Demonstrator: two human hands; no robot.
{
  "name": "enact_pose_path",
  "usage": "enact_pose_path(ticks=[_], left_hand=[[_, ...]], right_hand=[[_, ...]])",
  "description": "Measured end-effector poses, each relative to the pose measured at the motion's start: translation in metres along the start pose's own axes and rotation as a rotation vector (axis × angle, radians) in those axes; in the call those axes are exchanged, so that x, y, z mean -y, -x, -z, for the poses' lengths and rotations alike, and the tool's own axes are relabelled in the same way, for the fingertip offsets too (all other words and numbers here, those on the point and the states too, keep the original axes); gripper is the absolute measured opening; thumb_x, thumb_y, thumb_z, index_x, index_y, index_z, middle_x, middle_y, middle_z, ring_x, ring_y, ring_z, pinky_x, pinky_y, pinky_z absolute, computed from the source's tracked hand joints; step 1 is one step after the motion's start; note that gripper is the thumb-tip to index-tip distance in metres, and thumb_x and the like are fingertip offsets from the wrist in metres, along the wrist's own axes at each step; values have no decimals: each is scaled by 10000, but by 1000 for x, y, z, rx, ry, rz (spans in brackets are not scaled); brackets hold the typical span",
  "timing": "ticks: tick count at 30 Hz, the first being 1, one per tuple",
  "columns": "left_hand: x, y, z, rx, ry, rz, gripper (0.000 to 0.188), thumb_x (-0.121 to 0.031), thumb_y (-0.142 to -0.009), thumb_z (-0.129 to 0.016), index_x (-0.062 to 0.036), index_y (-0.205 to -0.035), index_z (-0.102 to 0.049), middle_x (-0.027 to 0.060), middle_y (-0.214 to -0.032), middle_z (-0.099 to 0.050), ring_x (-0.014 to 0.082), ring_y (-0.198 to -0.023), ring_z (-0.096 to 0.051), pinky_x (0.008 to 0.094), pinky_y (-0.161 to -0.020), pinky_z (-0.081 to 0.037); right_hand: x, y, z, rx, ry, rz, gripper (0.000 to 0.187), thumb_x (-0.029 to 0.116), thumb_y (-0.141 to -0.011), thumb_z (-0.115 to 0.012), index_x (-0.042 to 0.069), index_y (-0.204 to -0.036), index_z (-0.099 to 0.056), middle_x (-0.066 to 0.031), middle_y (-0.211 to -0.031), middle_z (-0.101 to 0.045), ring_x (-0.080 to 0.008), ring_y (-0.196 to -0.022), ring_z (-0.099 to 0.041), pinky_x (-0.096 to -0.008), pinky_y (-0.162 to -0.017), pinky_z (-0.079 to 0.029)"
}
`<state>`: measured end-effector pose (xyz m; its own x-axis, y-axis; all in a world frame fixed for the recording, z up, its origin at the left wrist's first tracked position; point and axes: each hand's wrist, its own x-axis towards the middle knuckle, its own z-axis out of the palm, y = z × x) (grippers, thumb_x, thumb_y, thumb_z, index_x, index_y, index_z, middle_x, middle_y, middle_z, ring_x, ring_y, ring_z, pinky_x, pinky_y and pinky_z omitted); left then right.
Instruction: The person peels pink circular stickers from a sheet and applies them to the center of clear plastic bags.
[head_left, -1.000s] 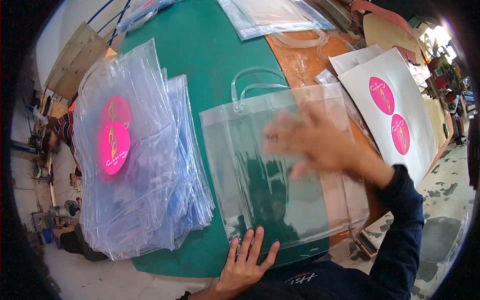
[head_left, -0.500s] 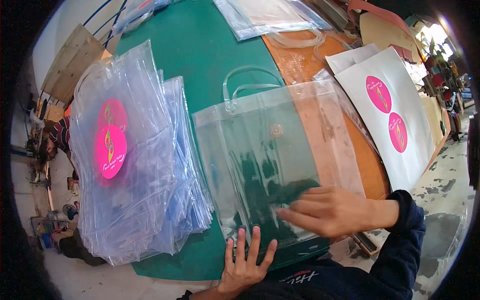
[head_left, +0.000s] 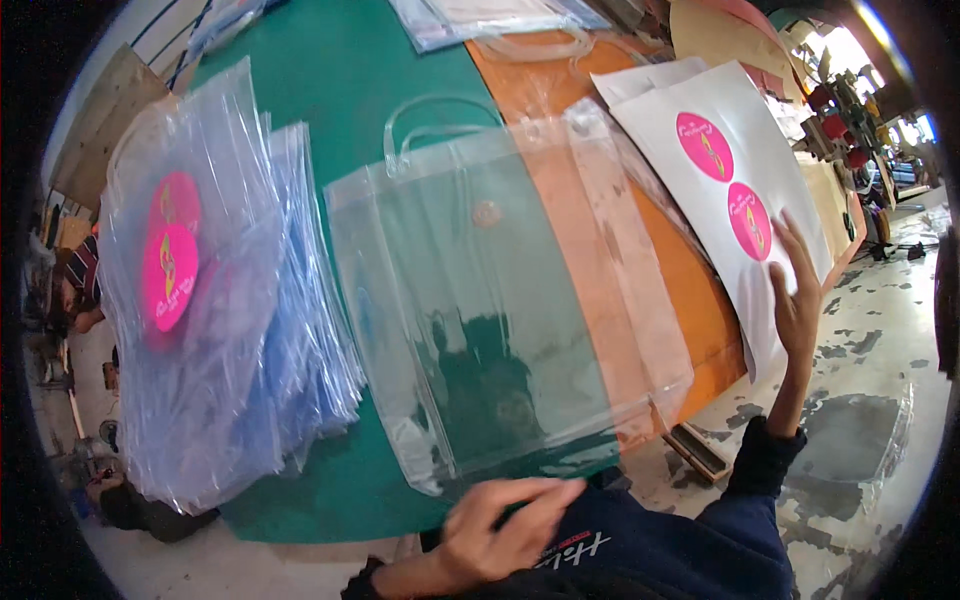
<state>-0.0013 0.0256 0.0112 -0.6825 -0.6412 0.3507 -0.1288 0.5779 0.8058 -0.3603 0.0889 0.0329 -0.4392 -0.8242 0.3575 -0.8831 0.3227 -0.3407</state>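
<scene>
A transparent plastic bag (head_left: pixel 470 290) with a clear looped handle and a round snap button lies flat in front of me. Just below its near edge is my left hand (head_left: pixel 505 530), its fingers curled together and slightly blurred, with nothing visible in them. Over at the right, my right hand (head_left: pixel 797 290) reaches onto a white sheet (head_left: pixel 690 215) bearing two round pink stickers. Its fingers are stretched out and apart, close to the lower pink sticker (head_left: pixel 750 220).
Stacked clear bags (head_left: pixel 230 350) with pink round stickers on top stand at the left of the green tabletop (head_left: pixel 330 60). More clear bags (head_left: pixel 500 20) lie at the far side. An orange surface (head_left: pixel 530 85) adjoins the green. A person (head_left: pixel 85 275) is at the far left.
My right hand has gone from the bag to the white sticker sheet at the right. My left hand has come off the bag's near edge and curled. The whole view has shifted.
</scene>
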Motion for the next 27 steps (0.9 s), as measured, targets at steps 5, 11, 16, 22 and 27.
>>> enact_pose_path(ticks=[5, 11, 16, 22, 27], left_hand=[[-32, -64, -91, 218, 925, 299, 507, -30, -830, -501, 18, -1285, -283, 181, -1228, -400, 229, -1100, -464, 331, -901, -402], [-37, -78, -176, 70, 841, 438, 550, -127, -892, -425, 11, -1339, -134, 215, -1358, -183, 304, -1281, -221, 383, -1028, -253], [-43, -99, -194, -204, 1329, 537, 521, -161, -909, -410, 22, -1328, -160, 213, -1327, -264, 279, -1232, -308, 359, -1019, -263], [-38, -134, -205, -309, 1247, 484, 353, -123, -894, -431, 53, -1197, -382, 142, -1065, -521, 184, -977, -505, 294, -854, -394], [-60, -166, -234, -409, 1326, 690, 296, -196, -869, -452, 74, -987, -481, 192, -877, -557, 244, -811, -553, 340, -726, -424]], right_hand=[[-30, 11, -26, 241, 170, -86, 940, 411, -662, -698, 46, -1359, -183, -200, -1374, -263, -371, -1291, -187, -521, -1013, -163], [3, 25, -24, 145, 132, -131, 720, 312, -703, -688, -24, -1253, -366, -228, -1246, -423, -363, -1182, -383, -453, -946, -313], [31, 34, -5, 94, -40, -176, 467, 137, -723, -670, -44, -1122, -510, -209, -1100, -554, -280, -1051, -535, -325, -878, -406], [32, 44, 9, 122, -82, -144, 420, 60, -741, -615, -34, -1137, -509, -177, -1134, -548, -235, -1107, -493, -327, -941, -351], [6, 45, 16, 60, -166, -202, 320, 80, -847, -509, 24, -1161, -519, -125, -1133, -561, -175, -1079, -488, -296, -933, -341]])
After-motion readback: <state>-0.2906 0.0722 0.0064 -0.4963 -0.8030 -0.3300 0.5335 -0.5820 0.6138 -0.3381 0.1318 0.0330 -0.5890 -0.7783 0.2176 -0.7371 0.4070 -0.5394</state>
